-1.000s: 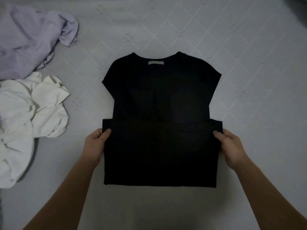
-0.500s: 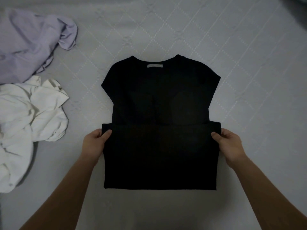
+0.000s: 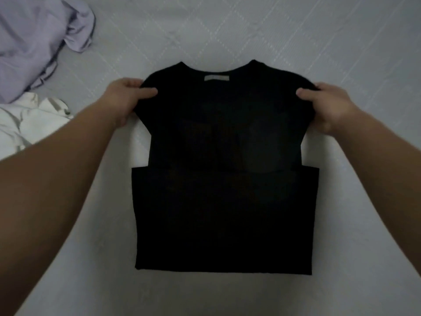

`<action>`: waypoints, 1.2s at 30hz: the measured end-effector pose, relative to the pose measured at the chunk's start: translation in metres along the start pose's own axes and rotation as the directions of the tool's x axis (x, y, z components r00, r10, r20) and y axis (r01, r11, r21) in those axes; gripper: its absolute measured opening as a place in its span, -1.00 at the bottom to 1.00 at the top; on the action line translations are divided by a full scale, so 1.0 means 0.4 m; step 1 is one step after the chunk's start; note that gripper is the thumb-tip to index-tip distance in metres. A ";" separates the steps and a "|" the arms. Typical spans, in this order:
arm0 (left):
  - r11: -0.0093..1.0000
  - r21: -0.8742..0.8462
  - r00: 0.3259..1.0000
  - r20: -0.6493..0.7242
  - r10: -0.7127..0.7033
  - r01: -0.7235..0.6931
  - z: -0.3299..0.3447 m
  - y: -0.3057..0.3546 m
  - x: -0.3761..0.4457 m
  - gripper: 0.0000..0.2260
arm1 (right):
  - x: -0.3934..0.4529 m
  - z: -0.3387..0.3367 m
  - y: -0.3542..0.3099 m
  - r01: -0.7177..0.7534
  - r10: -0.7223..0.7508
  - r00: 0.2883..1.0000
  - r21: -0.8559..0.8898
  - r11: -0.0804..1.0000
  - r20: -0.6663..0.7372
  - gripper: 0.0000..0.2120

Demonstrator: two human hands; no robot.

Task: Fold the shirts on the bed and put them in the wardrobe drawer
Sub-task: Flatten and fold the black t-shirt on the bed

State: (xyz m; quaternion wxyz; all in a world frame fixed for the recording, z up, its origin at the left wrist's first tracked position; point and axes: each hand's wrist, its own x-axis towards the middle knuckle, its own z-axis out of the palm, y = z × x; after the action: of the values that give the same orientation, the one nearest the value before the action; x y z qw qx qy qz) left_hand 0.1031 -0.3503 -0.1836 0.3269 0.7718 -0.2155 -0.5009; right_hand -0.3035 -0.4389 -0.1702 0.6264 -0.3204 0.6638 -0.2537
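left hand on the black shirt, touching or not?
Touching. In the head view the left hand pinches the black shirt at its shoulder, thumb lying on top of the fabric, fingers curled behind the edge.

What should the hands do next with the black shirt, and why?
Probably bring the top down toward the person, over the folded lower half. The left hand and the right hand each pinch a shoulder of the black shirt, and its bottom part is already folded up, so one more fold should make a small neat packet. The purple shirt and the white shirt lie crumpled, not yet folded.
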 end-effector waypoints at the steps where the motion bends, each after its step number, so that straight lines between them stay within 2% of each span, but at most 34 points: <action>1: 1.000 -0.002 0.999 0.035 0.023 -0.023 -0.005 0.012 -0.009 -0.79 | -0.006 0.001 -0.009 0.033 -0.033 0.999 -0.011 0.999 0.024 -0.84; 3: 0.993 -0.078 0.993 0.059 0.098 -0.094 -0.024 0.032 -0.055 -0.97 | -0.049 -0.010 -0.024 0.108 -0.113 0.990 0.062 0.992 0.086 -0.84; 6: 0.950 -0.223 0.972 0.032 0.232 -0.220 -0.075 0.040 -0.181 -0.87 | -0.171 -0.058 -0.030 0.174 -0.205 0.963 0.178 0.968 0.173 -0.78; 10: 0.933 -0.154 0.941 0.043 0.336 -0.326 -0.151 -0.067 -0.412 -0.78 | -0.373 -0.145 0.040 0.159 -0.198 0.952 0.173 0.972 0.233 -0.75; 12: 0.924 0.036 0.922 0.096 0.375 -0.380 -0.176 -0.160 -0.520 -0.86 | -0.472 -0.187 0.115 0.189 -0.199 0.947 0.061 0.980 0.252 -0.78; 13: 0.875 0.209 0.899 0.145 0.413 -0.436 -0.179 -0.215 -0.568 -0.88 | -0.515 -0.201 0.162 0.234 -0.209 0.944 -0.069 0.970 0.254 -0.69; 14: 0.766 0.395 0.861 0.215 0.460 -0.508 -0.174 -0.272 -0.609 -0.88 | -0.550 -0.210 0.215 0.268 -0.206 0.943 -0.230 0.936 0.262 -0.59; 15: 0.609 0.552 0.817 0.303 0.490 -0.570 -0.163 -0.335 -0.640 -0.87 | -0.580 -0.215 0.270 0.288 -0.187 0.943 -0.391 0.874 0.277 -0.53; 16: 0.468 0.658 0.796 0.377 0.474 -0.590 -0.146 -0.396 -0.667 -0.88 | -0.603 -0.218 0.324 0.314 -0.171 0.937 -0.524 0.792 0.303 -0.55; 17: 0.391 0.722 0.808 0.407 0.425 -0.570 -0.127 -0.449 -0.689 -0.86 | -0.620 -0.217 0.372 0.337 -0.155 0.933 -0.631 0.699 0.326 -0.58; 18: 0.391 0.748 0.834 0.398 0.383 -0.537 -0.109 -0.492 -0.706 -0.82 | -0.631 -0.216 0.411 0.348 -0.153 0.933 -0.702 0.621 0.326 -0.62; 19: 0.437 0.749 0.858 0.352 0.374 -0.498 -0.093 -0.530 -0.711 -0.78 | -0.634 -0.213 0.440 0.348 -0.183 0.937 -0.734 0.584 0.298 -0.65; 20: 0.551 0.717 0.896 0.247 0.370 -0.426 -0.079 -0.551 -0.711 -0.76 | -0.631 -0.207 0.459 0.342 -0.242 0.939 -0.733 0.588 0.244 -0.67; 21: 0.714 0.628 0.939 0.087 0.332 -0.310 -0.066 -0.557 -0.705 -0.76 | -0.624 -0.197 0.465 0.323 -0.302 0.939 -0.715 0.620 0.162 -0.70; 22: 0.863 0.478 0.968 -0.090 0.235 -0.165 -0.055 -0.550 -0.694 -0.77 | -0.614 -0.183 0.464 0.289 -0.348 0.936 -0.691 0.663 0.057 -0.73; 23: 0.954 0.298 0.970 -0.220 0.103 -0.034 -0.044 -0.538 -0.678 -0.77 | -0.600 -0.170 0.461 0.245 -0.367 0.929 -0.659 0.711 -0.050 -0.75; 24: 0.988 0.140 0.958 -0.284 -0.023 0.066 -0.032 -0.523 -0.660 -0.73 | -0.585 -0.157 0.457 0.193 -0.351 0.925 -0.619 0.762 -0.143 -0.76; 26: 0.984 -0.017 0.947 -0.271 -0.175 0.177 -0.009 -0.498 -0.629 -0.62 | -0.564 -0.132 0.451 0.046 -0.221 0.933 -0.514 0.856 -0.285 -0.66; 27: 0.979 -0.047 0.951 -0.233 -0.206 0.200 0.002 -0.485 -0.622 -0.64 | -0.560 -0.122 0.451 -0.034 -0.145 0.934 -0.485 0.874 -0.326 -0.62; 29: 0.975 -0.112 0.962 -0.175 -0.211 0.194 0.014 -0.465 -0.626 -0.78 | -0.564 -0.115 0.449 -0.110 -0.077 0.938 -0.502 0.858 -0.337 -0.70; 31: 0.980 -0.155 0.975 -0.165 -0.150 0.125 0.007 -0.457 -0.632 -0.87 | -0.576 -0.119 0.441 -0.094 -0.071 0.947 -0.484 0.870 -0.312 -0.79; 33: 0.997 -0.070 0.973 -0.225 -0.056 0.042 -0.006 -0.460 -0.638 -0.89 | -0.593 -0.129 0.435 -0.044 -0.075 0.955 -0.384 0.922 -0.288 -0.81; 36: 0.985 0.175 0.922 -0.379 0.081 -0.015 -0.022 -0.487 -0.656 -0.87 | -0.613 -0.143 0.445 -0.023 -0.032 0.964 -0.204 0.979 -0.264 -0.83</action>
State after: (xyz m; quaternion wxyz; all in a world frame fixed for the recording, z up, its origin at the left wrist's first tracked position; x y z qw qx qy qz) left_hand 0.0058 -0.0393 -0.1557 0.3088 0.8743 -0.2078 -0.3116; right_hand -0.3773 -0.1420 -0.1327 0.4948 -0.3480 0.7636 -0.2258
